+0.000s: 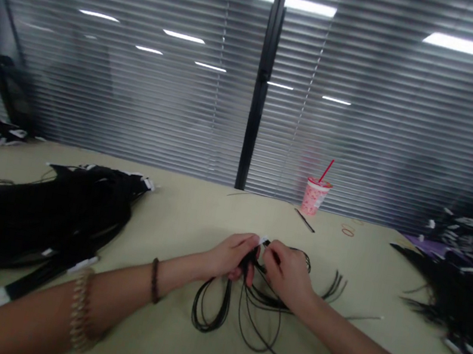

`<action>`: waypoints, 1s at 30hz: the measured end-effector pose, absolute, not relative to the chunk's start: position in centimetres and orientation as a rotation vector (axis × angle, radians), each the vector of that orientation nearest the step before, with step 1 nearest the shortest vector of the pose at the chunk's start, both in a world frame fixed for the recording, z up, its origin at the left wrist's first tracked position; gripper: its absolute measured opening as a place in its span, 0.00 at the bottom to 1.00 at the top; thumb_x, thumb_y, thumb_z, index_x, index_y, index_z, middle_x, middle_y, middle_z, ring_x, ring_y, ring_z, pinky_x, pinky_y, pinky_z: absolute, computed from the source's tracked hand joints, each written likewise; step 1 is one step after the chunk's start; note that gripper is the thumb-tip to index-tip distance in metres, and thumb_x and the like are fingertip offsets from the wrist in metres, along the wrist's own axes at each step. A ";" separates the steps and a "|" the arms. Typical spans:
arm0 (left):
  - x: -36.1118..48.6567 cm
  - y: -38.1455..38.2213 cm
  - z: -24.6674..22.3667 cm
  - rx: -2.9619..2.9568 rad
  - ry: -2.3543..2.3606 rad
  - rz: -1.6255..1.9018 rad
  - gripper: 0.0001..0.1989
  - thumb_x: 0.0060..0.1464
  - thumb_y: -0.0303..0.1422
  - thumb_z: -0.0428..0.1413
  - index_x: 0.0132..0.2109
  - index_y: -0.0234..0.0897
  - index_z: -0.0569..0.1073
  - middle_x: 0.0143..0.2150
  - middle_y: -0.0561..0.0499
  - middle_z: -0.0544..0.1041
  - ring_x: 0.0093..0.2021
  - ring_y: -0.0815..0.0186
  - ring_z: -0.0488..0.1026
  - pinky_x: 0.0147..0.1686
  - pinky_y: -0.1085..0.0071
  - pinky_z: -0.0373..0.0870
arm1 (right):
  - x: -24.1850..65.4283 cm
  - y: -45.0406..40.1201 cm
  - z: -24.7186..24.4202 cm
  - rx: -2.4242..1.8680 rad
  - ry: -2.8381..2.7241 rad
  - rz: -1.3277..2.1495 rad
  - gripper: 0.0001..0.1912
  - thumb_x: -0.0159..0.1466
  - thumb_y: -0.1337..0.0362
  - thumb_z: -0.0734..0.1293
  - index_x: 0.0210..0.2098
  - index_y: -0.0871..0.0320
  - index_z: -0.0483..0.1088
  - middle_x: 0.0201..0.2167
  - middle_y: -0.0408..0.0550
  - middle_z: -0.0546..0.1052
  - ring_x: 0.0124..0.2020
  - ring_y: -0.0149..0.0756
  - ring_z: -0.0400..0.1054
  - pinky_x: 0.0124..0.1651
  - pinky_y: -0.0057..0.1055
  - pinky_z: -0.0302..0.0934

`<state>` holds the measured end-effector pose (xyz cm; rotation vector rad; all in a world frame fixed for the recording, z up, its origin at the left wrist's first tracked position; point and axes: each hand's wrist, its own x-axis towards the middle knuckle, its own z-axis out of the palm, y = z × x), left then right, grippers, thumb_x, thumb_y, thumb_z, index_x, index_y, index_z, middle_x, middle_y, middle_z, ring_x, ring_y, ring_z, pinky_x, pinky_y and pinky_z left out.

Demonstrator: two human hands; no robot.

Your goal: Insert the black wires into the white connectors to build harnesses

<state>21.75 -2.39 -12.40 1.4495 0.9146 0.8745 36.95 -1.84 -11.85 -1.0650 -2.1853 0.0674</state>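
Note:
My left hand (235,255) is closed around a bundle of thin black cables (208,326), whose loops hang down onto the table below it. Pinched at the top of that bundle, my right hand (287,270) meets the left one beside a small white piece (262,240), perhaps a tag or connector. What exactly lies between the right fingertips is too small to make out. Several loose cable ends stick out to the right, past my right wrist, and long strands curve toward the front of the table.
On the left of the pale table (176,209) lies a large heap of black cables (77,205) with white ends. More dark cables (462,293) are piled at the right. Toward the back stand a pink cup (314,197) with a straw, a black pen (304,220) and rubber bands (348,231).

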 end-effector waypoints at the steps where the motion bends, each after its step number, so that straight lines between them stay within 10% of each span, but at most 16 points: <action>1: 21.8 -2.5 -12.4 1.460 0.904 0.873 0.20 0.51 0.50 0.40 0.33 0.37 0.61 0.13 0.54 0.69 0.07 0.77 0.54 0.08 0.80 0.46 | 36.9 -2.0 -11.6 -1.072 -2.173 0.094 0.12 0.60 0.65 0.54 0.22 0.59 0.62 0.14 0.41 0.66 0.17 0.26 0.58 0.23 0.23 0.45; 30: 21.8 -2.8 -12.5 1.566 0.912 0.828 0.19 0.53 0.47 0.41 0.32 0.36 0.64 0.14 0.56 0.67 0.11 0.75 0.60 0.08 0.82 0.50 | 37.3 -1.6 -14.0 -1.072 -2.298 -0.049 0.11 0.60 0.66 0.53 0.26 0.60 0.63 0.21 0.45 0.70 0.23 0.30 0.63 0.27 0.25 0.48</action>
